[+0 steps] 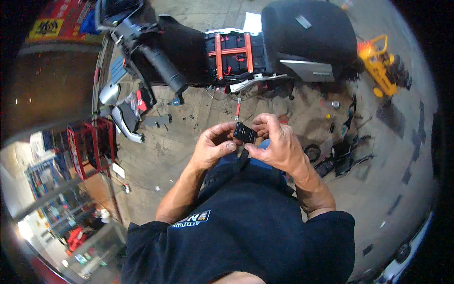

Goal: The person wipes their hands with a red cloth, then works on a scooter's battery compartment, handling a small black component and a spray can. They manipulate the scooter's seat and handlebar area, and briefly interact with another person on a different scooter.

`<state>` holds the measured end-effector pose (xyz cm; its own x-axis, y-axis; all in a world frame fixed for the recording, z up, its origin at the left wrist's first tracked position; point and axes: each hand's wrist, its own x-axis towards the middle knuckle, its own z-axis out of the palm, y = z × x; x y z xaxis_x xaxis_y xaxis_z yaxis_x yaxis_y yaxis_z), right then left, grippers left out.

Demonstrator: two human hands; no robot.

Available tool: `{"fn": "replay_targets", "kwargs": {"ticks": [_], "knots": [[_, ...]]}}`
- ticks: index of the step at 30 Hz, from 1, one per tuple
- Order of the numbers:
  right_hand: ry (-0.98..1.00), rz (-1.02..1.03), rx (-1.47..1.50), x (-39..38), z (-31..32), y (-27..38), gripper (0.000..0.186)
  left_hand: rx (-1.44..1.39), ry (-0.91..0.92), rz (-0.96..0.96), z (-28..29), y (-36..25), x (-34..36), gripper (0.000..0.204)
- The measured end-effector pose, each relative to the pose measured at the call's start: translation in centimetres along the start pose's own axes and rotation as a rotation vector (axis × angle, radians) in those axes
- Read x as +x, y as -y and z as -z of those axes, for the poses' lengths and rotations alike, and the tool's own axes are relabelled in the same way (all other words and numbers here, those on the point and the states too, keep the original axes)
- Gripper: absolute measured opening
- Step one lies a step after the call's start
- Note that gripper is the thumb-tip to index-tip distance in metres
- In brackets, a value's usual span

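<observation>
Both my hands grip a small black rectangular device (245, 131) in front of my dark T-shirt. My left hand (218, 144) has its fingers curled at the device's left side. My right hand (276, 142) holds it from the right, with the thumb at its lower edge. A dark strap or cord hangs below it. Beyond my hands stands a partly stripped scooter (307, 38), its black battery bay crossed by a red metal frame (234, 51). A wrench with a red handle (238, 109) lies on the floor above the device.
Loose body panels (127, 120) lie at left, beside a red metal rack (90, 149) and cluttered shelving (47, 180). A yellow wheeled machine (380, 66) stands at the upper right. Dark parts and hoses (340, 156) are spread on the concrete floor at right.
</observation>
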<state>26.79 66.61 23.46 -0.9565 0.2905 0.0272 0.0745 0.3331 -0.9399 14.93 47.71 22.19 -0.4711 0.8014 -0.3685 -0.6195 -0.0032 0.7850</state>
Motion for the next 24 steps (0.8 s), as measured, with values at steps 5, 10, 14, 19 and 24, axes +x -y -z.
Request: {"fn": "replay_targets", "kwargs": {"ticks": [5,10,14,19,24], "knots": [[0.132,0.18,-0.135,2.1,0.4,3.2,0.06,-0.149,-0.068,-0.158,0.3,0.4,-1.5,0.057],[0.145,0.306,-0.172,3.3,-0.1,5.6,0.056,-0.365,-0.029,-0.322,1.2,0.7,-2.4,0.053],[0.046,0.55,-0.219,4.4,-1.3,7.2,0.057,-0.518,0.018,-0.377,2.8,0.0,-3.4,0.051],[0.02,0.67,-0.215,5.6,-5.3,9.4,0.028,-0.593,0.094,-0.409,5.9,-2.3,-4.7,0.054],[-0.034,0.769,-0.247,8.1,-10.3,12.3,0.03,-0.515,0.117,-0.416,10.4,-6.5,-5.7,0.055]]}}
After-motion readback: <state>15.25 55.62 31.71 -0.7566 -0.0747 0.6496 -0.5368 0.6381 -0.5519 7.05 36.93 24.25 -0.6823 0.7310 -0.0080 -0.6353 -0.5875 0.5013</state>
